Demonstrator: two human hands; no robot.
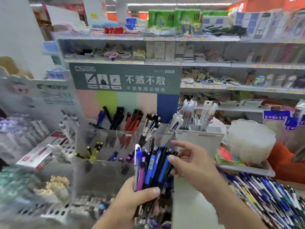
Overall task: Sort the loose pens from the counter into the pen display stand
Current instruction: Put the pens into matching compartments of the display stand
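My left hand [132, 200] grips a bundle of pens [151, 167], blue, black, purple and pink, held upright in front of the pen display stand [115, 146]. My right hand [191, 162] reaches into the top of the bundle, thumb and fingers pinching a dark blue pen [166, 164] at its right side. The clear stand has tiered compartments with black, red, white and yellow pens standing in them. A heap of loose pens [267, 200] lies on the counter at the lower right.
A green sign board [125, 78] rises behind the stand. A white pen holder [199, 138] stands to the right of it, then a stack of clear plastic trays [250, 141]. Boxed pens [39, 152] lie at the left. Store shelves fill the background.
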